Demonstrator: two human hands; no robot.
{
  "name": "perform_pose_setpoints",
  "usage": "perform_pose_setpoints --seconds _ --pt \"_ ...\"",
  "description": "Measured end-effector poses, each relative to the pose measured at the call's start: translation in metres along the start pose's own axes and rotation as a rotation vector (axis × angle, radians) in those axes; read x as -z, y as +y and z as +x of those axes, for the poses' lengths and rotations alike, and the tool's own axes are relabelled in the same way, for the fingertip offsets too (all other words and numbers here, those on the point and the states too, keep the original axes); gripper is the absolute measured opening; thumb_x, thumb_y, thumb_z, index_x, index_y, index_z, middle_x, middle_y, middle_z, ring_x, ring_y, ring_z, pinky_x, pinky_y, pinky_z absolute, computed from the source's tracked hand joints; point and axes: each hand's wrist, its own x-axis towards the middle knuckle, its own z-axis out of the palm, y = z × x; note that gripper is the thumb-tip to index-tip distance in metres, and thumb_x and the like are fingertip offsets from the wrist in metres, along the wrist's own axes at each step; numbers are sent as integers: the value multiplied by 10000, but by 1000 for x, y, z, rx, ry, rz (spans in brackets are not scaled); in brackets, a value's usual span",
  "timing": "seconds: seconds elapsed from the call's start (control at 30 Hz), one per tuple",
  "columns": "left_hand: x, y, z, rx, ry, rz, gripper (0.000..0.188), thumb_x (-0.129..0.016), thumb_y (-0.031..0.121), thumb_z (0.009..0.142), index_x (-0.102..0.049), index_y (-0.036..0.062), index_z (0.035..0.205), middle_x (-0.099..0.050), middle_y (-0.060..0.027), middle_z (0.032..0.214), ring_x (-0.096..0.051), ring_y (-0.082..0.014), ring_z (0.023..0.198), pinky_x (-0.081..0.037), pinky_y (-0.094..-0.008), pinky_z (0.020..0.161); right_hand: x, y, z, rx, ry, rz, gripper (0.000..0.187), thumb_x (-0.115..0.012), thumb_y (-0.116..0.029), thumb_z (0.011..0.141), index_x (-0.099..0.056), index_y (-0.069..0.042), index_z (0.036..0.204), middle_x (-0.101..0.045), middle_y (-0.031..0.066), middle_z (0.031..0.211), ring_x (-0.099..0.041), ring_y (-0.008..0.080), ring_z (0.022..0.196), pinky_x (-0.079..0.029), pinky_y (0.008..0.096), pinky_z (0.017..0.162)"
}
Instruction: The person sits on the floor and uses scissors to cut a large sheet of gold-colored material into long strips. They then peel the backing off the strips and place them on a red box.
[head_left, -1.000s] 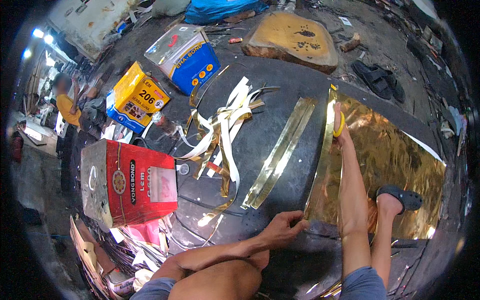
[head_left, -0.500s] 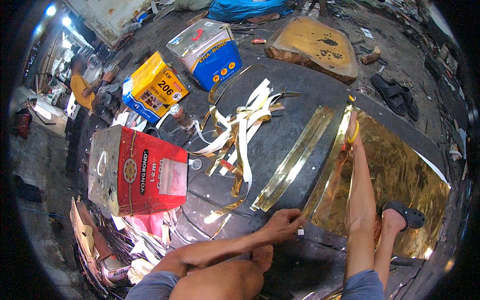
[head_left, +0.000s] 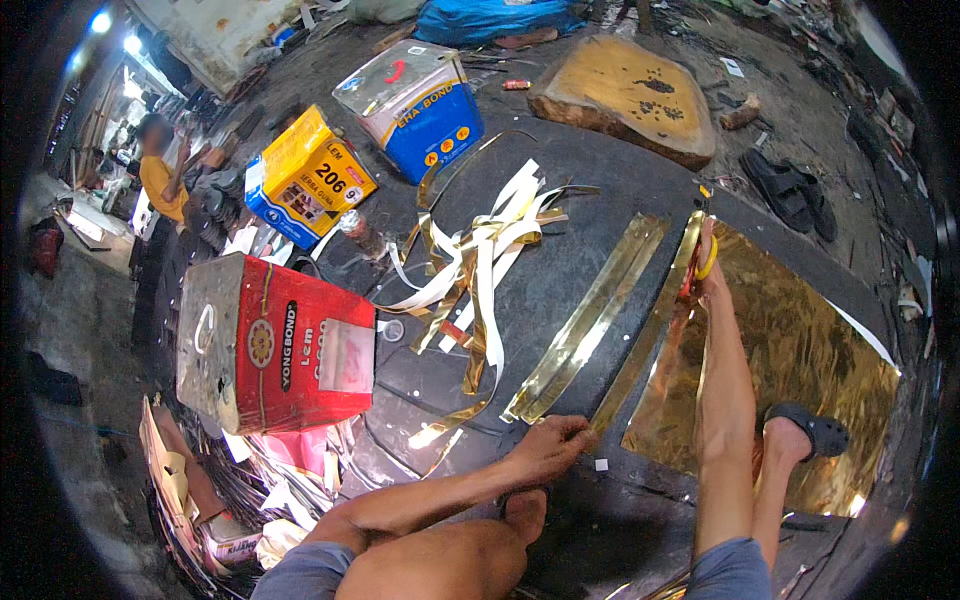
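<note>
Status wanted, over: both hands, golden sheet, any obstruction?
Left hand at golden strip, near end. Right hand gripping yellow-handled scissors. Golden sheet spread out; black clog over it.

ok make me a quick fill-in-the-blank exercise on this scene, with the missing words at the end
1. The right hand holds scissors with a ____ handle.
2. The left hand is at the near end of a narrow, shiny ____ strip.
3. The yellow-and-blue container stands between the blue tin and the ____ tin.
4. The tangle of strips lies to the ____ of the large metallic sheet.

Missing words: yellow; gold; red; left.
</note>
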Motion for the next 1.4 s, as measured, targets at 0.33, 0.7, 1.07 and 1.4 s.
perform_pose_setpoints --seconds 0.33,0.7,1.07,1.4 --pt "14 -35 37 -245 391 831 479 -729 290 817 -551 -57 1096 -605 -173 903 -617 -350 847 -504 -422 738 24 55 -93 13 -24 117 842 -417 -923 697 -440 -88 591 -495 64 495 -547 190 382 -483 319 358" --pt "-115 -82 98 306 232 -274 151 -730 50 777 -660 -34 880 -650 -60 740 -591 -144 589 -479 -289 529 32 220 -401 -297 -71 159 793 -346 -811 849 -562 -48 838 -546 59 595 -557 175 448 -481 298 444" --pt "-93 -41 96 376 21 -280 79 -662 19 807 -687 -17 872 -658 -67 713 -586 -111 563 -453 -242 513 -4 239 -451 -524 -238 115 844 -304 -793 876 -566 10 865 -551 79 606 -595 197 517 -496 323 491" --pt "-99 -53 101 337 80 -124 166 -673 147 839 -690 -8 783 -654 -58 672 -583 -120 557 -446 -272 512 3 242 -417 -444 -132 122 834 -395 -809 840 -566 7 827 -532 66 589 -571 180 476 -487 310 448"
